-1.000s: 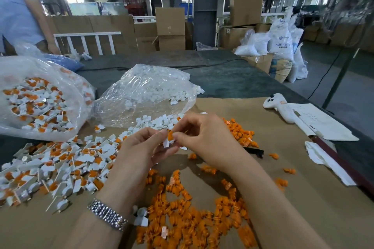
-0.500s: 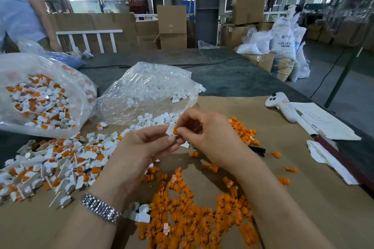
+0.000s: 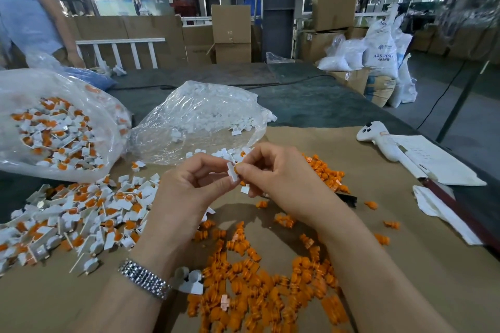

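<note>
Roughly upright, the white piece (image 3: 231, 172) had its long axis running top to bottom, with the upper end leaning a little to the left. It was held in the air above the surface, between the two hands and just in front of a clear bag of white parts (image 3: 197, 121). An orange plug (image 3: 236, 169) sat against its right side, pointing sideways toward the right hand (image 3: 276, 181), whose fingers (image 3: 250, 169) pinched it in a narrow grip. The left hand (image 3: 189, 189) held the white piece between the thumb and a curled forefinger, and a metal watch (image 3: 144, 278) circled that wrist.

Below the hands, a brown sheet (image 3: 405, 278) covered the near part of the dark surface (image 3: 311, 105). A heap of loose orange plugs (image 3: 257, 292) lay nearest the person, and a pile of white-and-orange pieces (image 3: 75, 219) spread to the left. Beyond that pile, a second bag (image 3: 54, 130) held more of the same pieces. To the right lay a white handheld controller (image 3: 378, 140), touching some paper sheets (image 3: 438, 162).

Farther off, the room showed stacked cardboard boxes (image 3: 231, 32), a grey pillar (image 3: 276, 8) and white sacks (image 3: 378, 48). A person in a blue shirt (image 3: 24, 8) stood at the far left.
</note>
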Tool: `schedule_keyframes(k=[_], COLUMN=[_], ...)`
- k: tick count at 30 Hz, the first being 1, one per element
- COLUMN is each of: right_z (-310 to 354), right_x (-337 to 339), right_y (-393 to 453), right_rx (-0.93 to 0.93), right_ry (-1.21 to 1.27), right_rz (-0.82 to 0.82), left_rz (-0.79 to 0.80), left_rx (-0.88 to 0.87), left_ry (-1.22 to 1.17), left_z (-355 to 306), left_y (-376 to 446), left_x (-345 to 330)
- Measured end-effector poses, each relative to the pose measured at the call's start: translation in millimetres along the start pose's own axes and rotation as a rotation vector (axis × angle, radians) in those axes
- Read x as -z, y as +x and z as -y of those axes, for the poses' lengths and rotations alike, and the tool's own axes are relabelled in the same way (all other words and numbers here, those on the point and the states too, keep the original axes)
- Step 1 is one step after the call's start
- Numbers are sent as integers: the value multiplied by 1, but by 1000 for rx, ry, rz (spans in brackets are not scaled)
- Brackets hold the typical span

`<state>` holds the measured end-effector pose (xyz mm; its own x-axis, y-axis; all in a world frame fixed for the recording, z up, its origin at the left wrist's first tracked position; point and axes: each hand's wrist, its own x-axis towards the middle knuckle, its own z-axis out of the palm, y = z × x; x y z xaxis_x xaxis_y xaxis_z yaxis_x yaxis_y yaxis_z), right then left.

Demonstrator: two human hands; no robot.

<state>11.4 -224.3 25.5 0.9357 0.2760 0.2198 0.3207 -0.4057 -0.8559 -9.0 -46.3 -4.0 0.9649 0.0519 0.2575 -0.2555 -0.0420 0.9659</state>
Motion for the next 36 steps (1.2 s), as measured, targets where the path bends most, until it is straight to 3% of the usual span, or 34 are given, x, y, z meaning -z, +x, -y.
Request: schedule_keyframes(k=[4,9,20,27,36], right_z=[0,-1,-2,-1,-2], right_x=[8,19,9,3,-5], right_y=[-2,-4,-1,-1,1], right_rx=[-10,125,202,305,351], right_ry=[147,126,-19,-254,-350], right_rz=[72,127,0,-97,-103], left_rz=[32,67,39,34,32], left_rx=[32,111,25,151,242], left_ry=[-105,-333,-164,-423,-469], left_z=[-2,-2,-2,0,0], left_y=[1,3,0,5,4], left_x=[0,2,1,-1,-4])
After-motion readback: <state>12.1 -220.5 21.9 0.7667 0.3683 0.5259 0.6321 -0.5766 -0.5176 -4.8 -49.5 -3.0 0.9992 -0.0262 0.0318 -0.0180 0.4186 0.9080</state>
